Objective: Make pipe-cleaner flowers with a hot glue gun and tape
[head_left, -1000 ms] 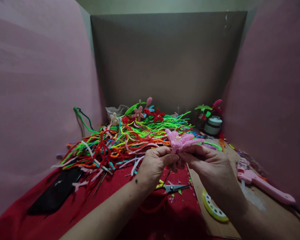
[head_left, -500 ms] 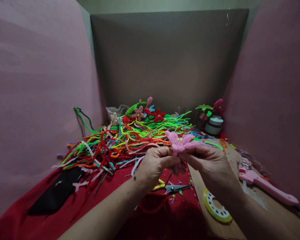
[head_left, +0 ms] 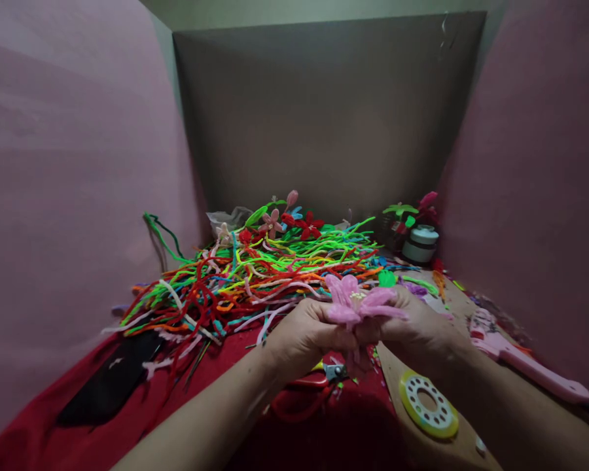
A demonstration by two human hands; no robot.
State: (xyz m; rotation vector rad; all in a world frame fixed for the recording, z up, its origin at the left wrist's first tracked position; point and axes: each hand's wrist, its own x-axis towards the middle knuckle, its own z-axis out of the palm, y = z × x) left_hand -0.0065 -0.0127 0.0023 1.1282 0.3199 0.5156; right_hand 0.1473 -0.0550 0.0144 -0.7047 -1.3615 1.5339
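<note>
Between both hands is a pink pipe-cleaner flower (head_left: pixel 349 307) with spread petals and pale yellow stamens at its centre. My left hand (head_left: pixel 308 332) is closed on the flower's base from the left, thumb pressed against it. My right hand (head_left: pixel 412 320) pinches the flower from the right, its fingertips partly hidden behind the petals. Under the hands, red-handled scissors (head_left: pixel 334 372) lie on the red cloth (head_left: pixel 226 399), their blades partly covered. A yellow tool handle shows beside them.
A heap of colourful pipe cleaners (head_left: pixel 275 261) spreads behind the hands, with finished flowers (head_left: pixel 310 226) on top. To the left lies a black phone (head_left: pixel 108 383). On the right are a tape roll (head_left: pixel 428 404), a pink glue gun (head_left: pixel 530 363), cardboard (head_left: pixel 397 373) and a lidded jar (head_left: pixel 421 244).
The flower has tipped toward me and sunk slightly, so its petals and centre now face the camera more. Both hands still hold it, and they cover more of the scissor blades.
</note>
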